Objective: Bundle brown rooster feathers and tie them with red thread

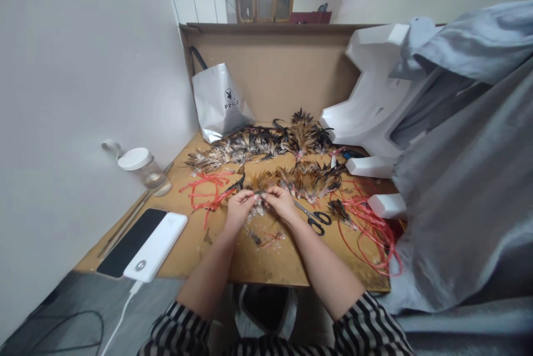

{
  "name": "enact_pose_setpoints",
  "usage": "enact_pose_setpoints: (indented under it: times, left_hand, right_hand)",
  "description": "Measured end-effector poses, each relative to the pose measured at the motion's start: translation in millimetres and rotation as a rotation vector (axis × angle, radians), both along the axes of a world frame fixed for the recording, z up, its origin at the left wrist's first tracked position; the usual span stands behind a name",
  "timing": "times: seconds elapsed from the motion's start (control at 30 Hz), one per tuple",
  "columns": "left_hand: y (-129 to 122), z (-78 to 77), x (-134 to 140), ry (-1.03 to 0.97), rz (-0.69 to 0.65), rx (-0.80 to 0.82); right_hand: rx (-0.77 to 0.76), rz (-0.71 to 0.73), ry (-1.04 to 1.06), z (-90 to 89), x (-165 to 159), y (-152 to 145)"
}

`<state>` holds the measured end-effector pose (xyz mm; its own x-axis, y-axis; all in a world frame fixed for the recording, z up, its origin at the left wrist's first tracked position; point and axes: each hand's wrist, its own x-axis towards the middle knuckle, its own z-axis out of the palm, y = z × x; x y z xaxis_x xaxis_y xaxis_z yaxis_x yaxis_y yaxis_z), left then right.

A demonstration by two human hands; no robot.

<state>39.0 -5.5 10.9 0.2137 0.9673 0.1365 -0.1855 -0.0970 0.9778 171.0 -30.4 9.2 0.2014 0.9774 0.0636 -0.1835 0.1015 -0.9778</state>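
Note:
Side by side at the middle of the table, my left hand (240, 207) and my right hand (281, 202) pinch at a small bunch of brown feathers (261, 180). Both sets of fingertips meet near its pale quill ends, and the exact grip is partly hidden. Just beyond my right hand lies a row of brown and black feather bunches (314, 180). A pair of scissors (313, 217) with black handles rests right of my right wrist. Red plastic strips (210, 189) lie left of my left hand. Feather scraps (268, 239) are scattered between my forearms.
More feather bunches (250, 145) line the back, before a silver bag (219, 101). More red strips (370, 228) hang over the right edge, near white foam (375, 89) and grey cloth (470, 195). A lidded jar (145, 170), a phone (127, 245) and a white power bank (156, 247) stand left.

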Motion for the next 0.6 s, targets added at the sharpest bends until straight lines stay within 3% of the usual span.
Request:
enact_pose_setpoints:
  times: [0.27,0.6]
  left_hand:
    - [9,-15.9,-1,-0.027,-0.085,-0.038]
    - [7,-13.5,-1,-0.013,-0.040,0.005]
  right_hand:
    - [0.027,0.059,0.043,-2.7,1,0]
    - [-0.051,-0.015,-0.024,2.6,-5,-2]
